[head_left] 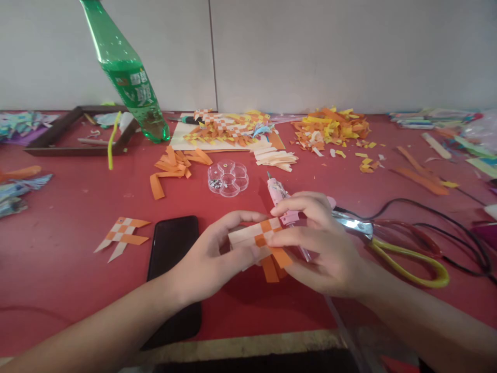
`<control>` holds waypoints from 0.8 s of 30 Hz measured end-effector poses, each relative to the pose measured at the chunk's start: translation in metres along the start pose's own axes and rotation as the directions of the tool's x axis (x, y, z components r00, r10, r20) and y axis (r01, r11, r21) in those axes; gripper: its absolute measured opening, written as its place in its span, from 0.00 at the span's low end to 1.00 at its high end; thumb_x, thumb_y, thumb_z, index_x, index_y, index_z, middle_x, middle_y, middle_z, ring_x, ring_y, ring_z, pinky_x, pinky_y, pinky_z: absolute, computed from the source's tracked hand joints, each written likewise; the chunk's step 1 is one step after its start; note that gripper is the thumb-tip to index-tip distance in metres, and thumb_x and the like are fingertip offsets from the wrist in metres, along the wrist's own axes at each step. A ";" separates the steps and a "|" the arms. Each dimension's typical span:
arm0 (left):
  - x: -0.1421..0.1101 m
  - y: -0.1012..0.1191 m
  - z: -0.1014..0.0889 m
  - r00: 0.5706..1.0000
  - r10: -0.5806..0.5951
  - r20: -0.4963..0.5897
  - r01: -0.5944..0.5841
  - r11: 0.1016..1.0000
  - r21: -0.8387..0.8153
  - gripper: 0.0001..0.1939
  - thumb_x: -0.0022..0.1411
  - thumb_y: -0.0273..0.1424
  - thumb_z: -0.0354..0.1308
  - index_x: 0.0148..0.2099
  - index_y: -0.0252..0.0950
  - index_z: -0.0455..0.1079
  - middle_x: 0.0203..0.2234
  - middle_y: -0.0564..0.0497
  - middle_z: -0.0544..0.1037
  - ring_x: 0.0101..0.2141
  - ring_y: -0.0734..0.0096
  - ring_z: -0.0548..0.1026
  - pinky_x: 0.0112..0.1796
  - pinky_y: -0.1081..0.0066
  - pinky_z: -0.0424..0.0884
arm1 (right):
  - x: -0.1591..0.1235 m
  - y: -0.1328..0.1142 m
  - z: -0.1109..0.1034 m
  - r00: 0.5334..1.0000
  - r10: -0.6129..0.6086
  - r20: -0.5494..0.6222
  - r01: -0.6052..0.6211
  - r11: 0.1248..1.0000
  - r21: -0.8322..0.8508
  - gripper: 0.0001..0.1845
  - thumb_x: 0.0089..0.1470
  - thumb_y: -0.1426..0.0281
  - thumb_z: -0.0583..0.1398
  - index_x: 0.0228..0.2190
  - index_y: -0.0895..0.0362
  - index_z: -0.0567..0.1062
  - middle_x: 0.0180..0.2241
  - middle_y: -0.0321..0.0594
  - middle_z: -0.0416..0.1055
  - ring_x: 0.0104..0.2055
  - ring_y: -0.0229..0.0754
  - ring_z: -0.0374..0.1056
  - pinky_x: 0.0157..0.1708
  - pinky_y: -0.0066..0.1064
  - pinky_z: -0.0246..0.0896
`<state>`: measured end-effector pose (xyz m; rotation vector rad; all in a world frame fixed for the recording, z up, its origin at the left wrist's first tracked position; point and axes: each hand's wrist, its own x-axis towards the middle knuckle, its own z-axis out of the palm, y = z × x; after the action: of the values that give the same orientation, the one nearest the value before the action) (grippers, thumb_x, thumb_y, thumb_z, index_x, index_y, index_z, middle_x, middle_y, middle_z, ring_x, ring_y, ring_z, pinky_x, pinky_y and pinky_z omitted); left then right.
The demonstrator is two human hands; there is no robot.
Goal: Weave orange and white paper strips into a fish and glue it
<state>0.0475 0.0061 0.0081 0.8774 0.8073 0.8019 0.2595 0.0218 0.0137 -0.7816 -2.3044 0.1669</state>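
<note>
Between both hands is a piece woven from orange and white paper strips (267, 233), held above the red table. My left hand (221, 246) pinches its left side, thumb in front and fingers behind. My right hand (322, 243) grips the right side, its fingertips on the checkered part; orange ends hang below. Just behind the right fingers lies a pink glue gun (277, 191), partly covered by the hand. A finished-looking woven paper fish (122, 235) lies flat at the left. Beside it, a black phone (174, 248) is partly under my left forearm.
A clear flower-shaped case (228, 177) with small black-and-white pieces sits ahead, near orange strips (173, 166). Yellow-handled scissors (407, 261) and black cables lie at right. A green bottle (132, 83) stands by a dark frame (70, 152). Paper scraps (330, 127) pile by the wall.
</note>
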 end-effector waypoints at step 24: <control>0.007 0.000 -0.009 0.965 0.159 -0.208 -0.186 0.976 -0.114 0.13 0.58 0.28 0.67 0.43 0.40 0.68 0.28 0.56 0.82 0.29 0.76 0.80 0.33 0.77 0.77 | -0.006 0.069 -0.024 0.943 0.242 0.230 -0.108 0.874 -0.474 0.16 0.46 0.72 0.58 0.39 0.56 0.74 0.39 0.45 0.74 0.44 0.54 0.68 0.44 0.48 0.61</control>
<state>0.0426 0.0152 0.0023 0.7636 0.8476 1.0981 0.3126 0.0720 0.0059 -1.2825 -2.5788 -0.2087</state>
